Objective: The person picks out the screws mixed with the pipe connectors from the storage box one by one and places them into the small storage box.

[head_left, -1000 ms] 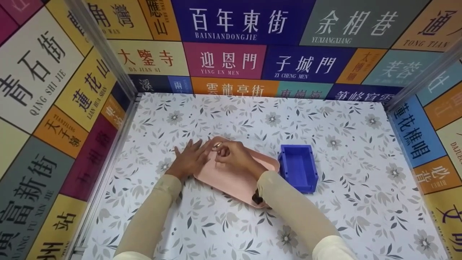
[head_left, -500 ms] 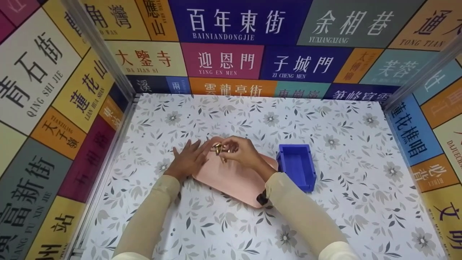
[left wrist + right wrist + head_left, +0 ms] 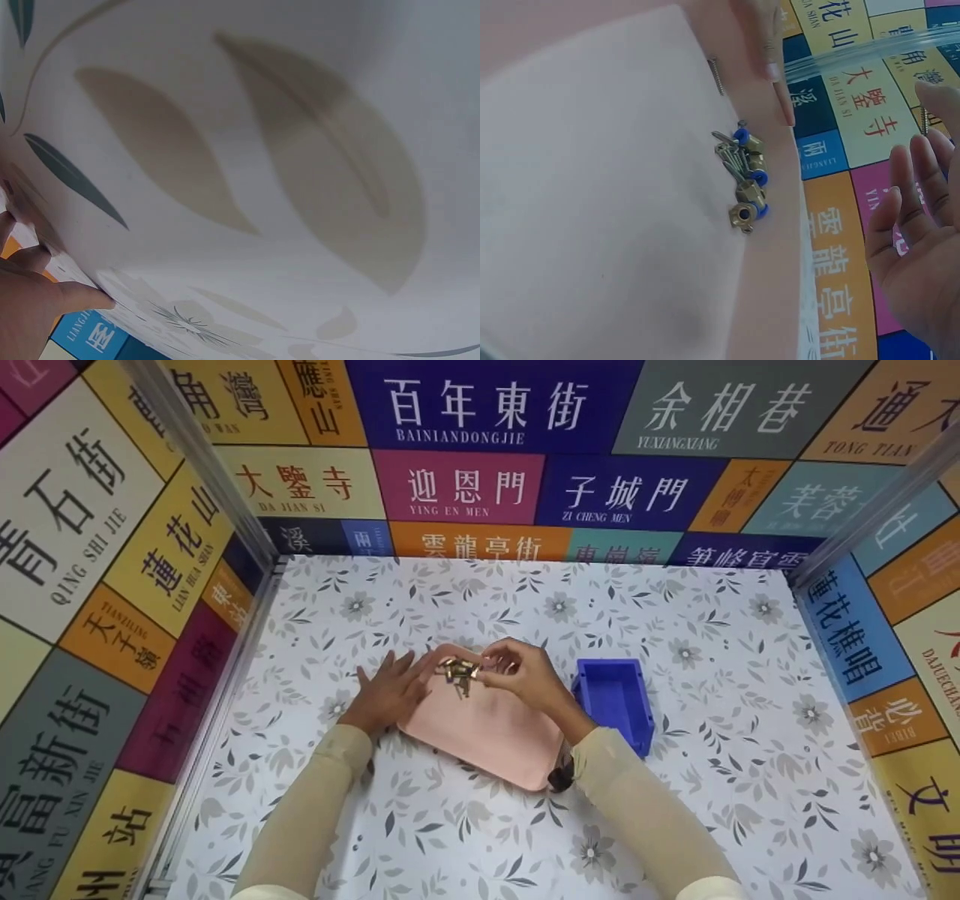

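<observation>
A pink tray (image 3: 480, 735) lies at a slant on the table. In its far left corner is a small heap of screws (image 3: 735, 161) and brass fittings (image 3: 751, 196) with blue rings. My left hand (image 3: 386, 694) rests over the tray's left edge, fingers spread. The left wrist view catches only its thumb side at the lower left. My right hand (image 3: 532, 679) is raised just right of the heap. In the right wrist view it pinches a screw (image 3: 925, 120) between thumb and fingertips, the other fingers loosely bent. Another screw (image 3: 716, 76) lies apart from the heap, near the left hand.
A blue plastic bin (image 3: 615, 697) stands to the right of the tray, partly behind my right forearm. The flower-patterned tabletop (image 3: 450, 600) is bounded by a back wall (image 3: 465, 487) and side walls covered in coloured signs.
My right hand has lifted away from the heap and moved right, a screw in its fingers. The heap, earlier mostly covered by that hand, now shows. The left hand stays put.
</observation>
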`<move>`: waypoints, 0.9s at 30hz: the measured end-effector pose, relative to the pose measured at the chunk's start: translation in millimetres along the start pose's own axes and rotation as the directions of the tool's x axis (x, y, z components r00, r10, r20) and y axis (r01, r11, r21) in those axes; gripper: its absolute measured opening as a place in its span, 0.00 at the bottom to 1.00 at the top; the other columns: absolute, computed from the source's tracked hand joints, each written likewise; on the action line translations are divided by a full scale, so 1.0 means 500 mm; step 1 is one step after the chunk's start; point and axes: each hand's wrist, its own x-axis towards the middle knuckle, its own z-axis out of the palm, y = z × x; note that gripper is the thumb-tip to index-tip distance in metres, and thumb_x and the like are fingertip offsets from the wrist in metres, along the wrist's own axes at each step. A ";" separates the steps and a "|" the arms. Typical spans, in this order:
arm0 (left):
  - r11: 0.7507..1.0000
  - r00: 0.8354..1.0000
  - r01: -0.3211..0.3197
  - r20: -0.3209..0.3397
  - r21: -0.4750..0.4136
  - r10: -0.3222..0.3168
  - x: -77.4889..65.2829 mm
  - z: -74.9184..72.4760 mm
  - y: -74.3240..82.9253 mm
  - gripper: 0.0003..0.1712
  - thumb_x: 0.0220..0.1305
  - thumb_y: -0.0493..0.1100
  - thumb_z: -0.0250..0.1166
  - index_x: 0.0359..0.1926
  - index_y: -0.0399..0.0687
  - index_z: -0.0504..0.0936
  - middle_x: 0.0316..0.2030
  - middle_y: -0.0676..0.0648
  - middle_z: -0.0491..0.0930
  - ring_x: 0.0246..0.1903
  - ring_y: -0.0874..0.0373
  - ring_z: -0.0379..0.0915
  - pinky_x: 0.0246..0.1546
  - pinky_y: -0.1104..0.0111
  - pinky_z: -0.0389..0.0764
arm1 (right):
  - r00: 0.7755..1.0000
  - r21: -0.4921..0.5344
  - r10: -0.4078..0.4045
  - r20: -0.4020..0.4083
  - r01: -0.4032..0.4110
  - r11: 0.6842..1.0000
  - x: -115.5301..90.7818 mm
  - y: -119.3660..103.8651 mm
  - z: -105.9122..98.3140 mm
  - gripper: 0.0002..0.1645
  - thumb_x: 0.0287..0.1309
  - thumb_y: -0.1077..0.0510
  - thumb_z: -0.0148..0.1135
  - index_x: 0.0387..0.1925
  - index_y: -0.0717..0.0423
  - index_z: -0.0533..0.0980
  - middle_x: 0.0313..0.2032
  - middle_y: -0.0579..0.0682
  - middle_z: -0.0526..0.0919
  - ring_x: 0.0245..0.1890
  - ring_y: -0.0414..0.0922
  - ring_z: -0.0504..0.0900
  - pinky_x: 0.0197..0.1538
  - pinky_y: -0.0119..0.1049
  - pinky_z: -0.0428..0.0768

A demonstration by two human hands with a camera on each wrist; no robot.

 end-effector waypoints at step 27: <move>1.000 1.000 0.010 0.025 -0.005 -0.010 -0.002 -0.005 0.000 0.34 0.76 0.73 0.33 0.79 0.84 0.43 0.82 0.53 0.48 0.82 0.39 0.34 0.68 0.23 0.28 | 0.943 0.087 0.066 -0.327 -0.039 0.995 -0.128 -0.022 -0.176 0.18 0.56 0.68 0.74 0.48 0.70 0.81 0.34 0.55 0.83 0.32 0.39 0.82 0.37 0.27 0.81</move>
